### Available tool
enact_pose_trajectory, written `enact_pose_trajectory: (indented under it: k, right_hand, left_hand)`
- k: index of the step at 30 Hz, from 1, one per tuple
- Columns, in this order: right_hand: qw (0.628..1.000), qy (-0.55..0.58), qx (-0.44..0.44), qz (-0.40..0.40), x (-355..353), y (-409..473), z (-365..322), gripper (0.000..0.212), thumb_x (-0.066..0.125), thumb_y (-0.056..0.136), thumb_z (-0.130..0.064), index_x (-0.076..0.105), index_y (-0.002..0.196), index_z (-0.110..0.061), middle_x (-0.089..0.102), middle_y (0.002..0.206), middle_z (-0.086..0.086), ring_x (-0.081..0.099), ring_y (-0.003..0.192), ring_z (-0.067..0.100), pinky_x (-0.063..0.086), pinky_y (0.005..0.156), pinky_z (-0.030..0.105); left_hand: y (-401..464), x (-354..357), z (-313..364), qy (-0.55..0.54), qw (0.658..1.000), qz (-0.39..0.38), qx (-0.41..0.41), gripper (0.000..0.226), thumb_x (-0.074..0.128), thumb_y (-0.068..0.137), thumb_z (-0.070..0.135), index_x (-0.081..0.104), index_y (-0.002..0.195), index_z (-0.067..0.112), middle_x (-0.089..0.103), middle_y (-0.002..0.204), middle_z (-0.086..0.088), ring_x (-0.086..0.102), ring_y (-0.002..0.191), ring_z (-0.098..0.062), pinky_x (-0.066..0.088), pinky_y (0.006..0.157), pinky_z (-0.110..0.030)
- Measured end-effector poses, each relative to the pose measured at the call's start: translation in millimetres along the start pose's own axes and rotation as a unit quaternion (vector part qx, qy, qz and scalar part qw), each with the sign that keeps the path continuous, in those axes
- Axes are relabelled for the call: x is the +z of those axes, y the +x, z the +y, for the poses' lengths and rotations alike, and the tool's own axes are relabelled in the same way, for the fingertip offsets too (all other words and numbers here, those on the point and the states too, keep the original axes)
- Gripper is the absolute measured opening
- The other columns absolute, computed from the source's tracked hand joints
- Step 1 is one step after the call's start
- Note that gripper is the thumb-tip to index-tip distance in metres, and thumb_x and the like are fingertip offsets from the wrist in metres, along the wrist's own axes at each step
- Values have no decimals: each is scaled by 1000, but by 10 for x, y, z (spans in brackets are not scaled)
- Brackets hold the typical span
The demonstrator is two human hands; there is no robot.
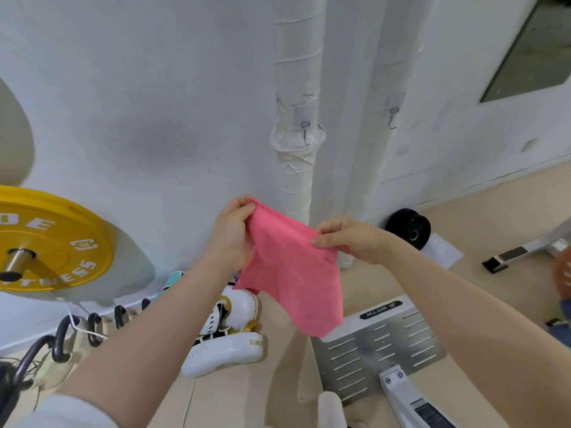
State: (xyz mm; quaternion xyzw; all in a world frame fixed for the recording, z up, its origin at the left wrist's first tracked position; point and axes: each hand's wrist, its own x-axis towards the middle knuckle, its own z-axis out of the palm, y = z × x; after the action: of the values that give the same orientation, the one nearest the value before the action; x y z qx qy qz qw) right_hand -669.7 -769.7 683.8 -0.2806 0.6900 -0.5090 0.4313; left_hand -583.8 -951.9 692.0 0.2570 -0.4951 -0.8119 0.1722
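In front of the wall | my left hand [230,234] and right hand [346,239] pinch the pink cloth [293,273] by its top corners | soft, light, limp; hold corners

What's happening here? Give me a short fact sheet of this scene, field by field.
Held item: pink cloth, hanging in the air
Left grip: left hand pinches the cloth's upper corner
Right grip: right hand pinches its top edge
Far left: yellow weight plate
Behind the cloth: wrapped white pipe with a hook
On the floor: white-and-gold boxing gloves, slotted metal plate
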Motion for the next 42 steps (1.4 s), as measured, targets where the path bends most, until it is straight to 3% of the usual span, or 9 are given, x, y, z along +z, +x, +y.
enact_pose_trajectory:
  k: [3, 7, 10, 13, 15, 25, 33, 37, 42]
  right_hand:
    - [989, -143, -11, 25, -152, -32, -13, 22, 57, 91, -20, 57, 69, -23, 55, 65, -11, 49, 58, -4, 40, 61, 17]
    - [830, -502, -102, 221, -188, 27, 24, 33, 44, 94, -31, 48, 64, -19, 60, 73, 5, 55, 75, 25, 35, 65, 32]
    - [820, -510, -62, 253, -310, -13, 12, 37, 43, 93, -39, 60, 71, -14, 61, 78, 11, 56, 78, 30, 37, 60, 32]
    - [869, -454, -40, 193, -520, -99, -24, 53, 53, 89, -44, 36, 48, -14, 36, 50, 3, 35, 51, 16, 24, 46, 28]
    - [891, -427, -62, 139, -644, -168, -14, 54, 57, 87, -44, 32, 48, -15, 28, 48, -1, 26, 46, 12, 21, 46, 24]
    - [961, -277, 12, 0, -1293, -662, 348, 40, 60, 89, -24, 44, 54, -13, 30, 50, -5, 26, 47, 8, 23, 48, 20]
    - [858, -501, 24, 114, -1596, -871, 540, 48, 45, 89, -53, 41, 61, -14, 42, 61, -1, 42, 63, 19, 30, 59, 33]
    - [804, -572, -80, 141, -1687, -963, 632, 29, 59, 87, -36, 63, 77, -9, 58, 90, 2, 54, 80, 20, 42, 70, 33]
    - [968, -181, -81, 153, -1843, -964, 568, 19, 61, 87, -14, 68, 72, -5, 64, 73, 6, 58, 72, 15, 48, 76, 29]
  left_hand:
    - [-74, 238, -76, -29, 996, -14, -83, 28, 32, 83, 4, 54, 69, 12, 49, 56, 0, 40, 56, -15, 39, 51, -23]
    - [-189, 573, -177, 238, 960, -142, -39, 18, 49, 71, 34, 55, 66, 18, 46, 60, 2, 41, 60, -16, 35, 56, -25]
    - [-154, 744, -203, 506, 843, -161, 92, 39, 70, 66, 53, 56, 85, 22, 51, 65, 10, 48, 62, -10, 37, 60, -25]
    - [-79, 827, -299, 715, 657, -156, 178, 45, 68, 75, 45, 52, 108, 19, 57, 77, 3, 55, 78, -20, 44, 67, -32]
    - [-29, 877, -378, 749, 605, -176, 206, 25, 55, 86, 41, 56, 88, 16, 61, 80, -4, 58, 84, -28, 47, 70, -37]
    - [133, 988, -598, 615, 779, -32, 121, 32, 47, 92, 13, 45, 61, 18, 54, 65, -2, 50, 74, -24, 29, 55, -28]
    - [66, 1334, -734, 465, 869, 43, 164, 16, 49, 87, 5, 60, 87, 17, 54, 64, 10, 50, 63, -7, 35, 52, -15]
    - [89, 1278, -904, 462, 875, 68, 127, 16, 48, 86, 4, 58, 87, 16, 55, 61, 5, 52, 61, -16, 38, 52, -12]
    - [68, 1251, -1070, 448, 884, 88, 100, 26, 52, 84, 4, 51, 69, 25, 54, 58, 4, 50, 57, -15, 37, 54, -25]
